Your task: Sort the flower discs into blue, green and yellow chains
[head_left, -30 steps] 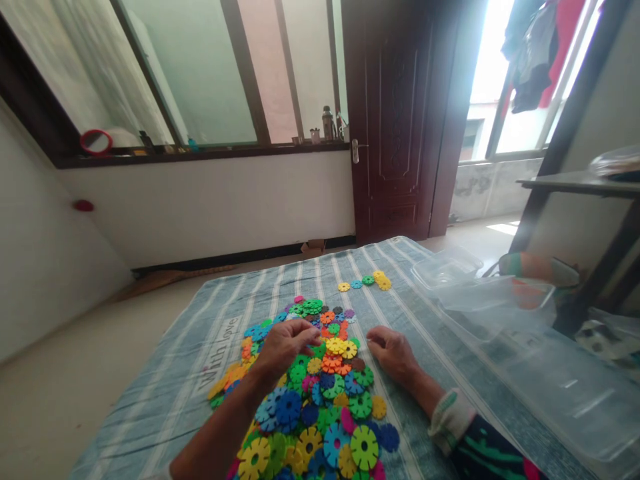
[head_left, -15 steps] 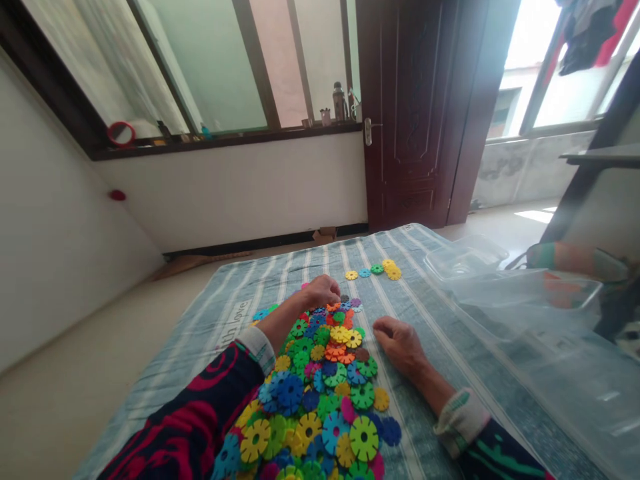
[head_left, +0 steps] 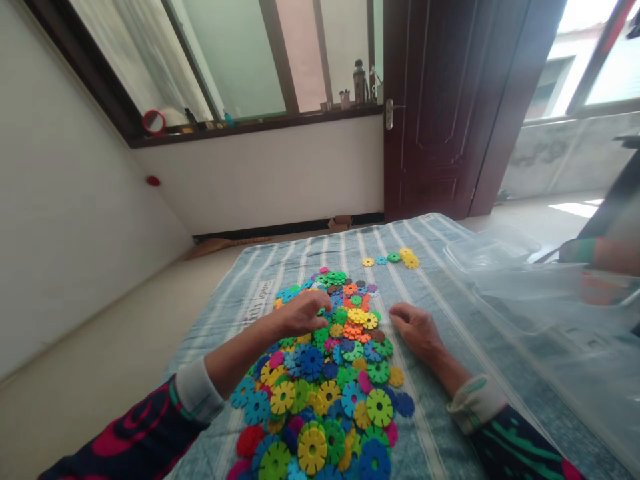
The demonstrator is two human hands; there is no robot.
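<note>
Many piled discs [head_left: 313, 363] risked being scattered if brushed; left hand [head_left: 303, 313] was curled above, right hand [head_left: 415, 328] curled to their right; grips couldn't be told.

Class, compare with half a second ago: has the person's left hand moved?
Yes. Judged against the row of discs beyond the pile, the left hand has drawn back toward the person and somewhat leftward.

Striped cloth [head_left: 440, 287] — colourful disc heap [head_left: 317, 370]; disc row [head_left: 392, 259]; clear containers [head_left: 525, 290]
</note>
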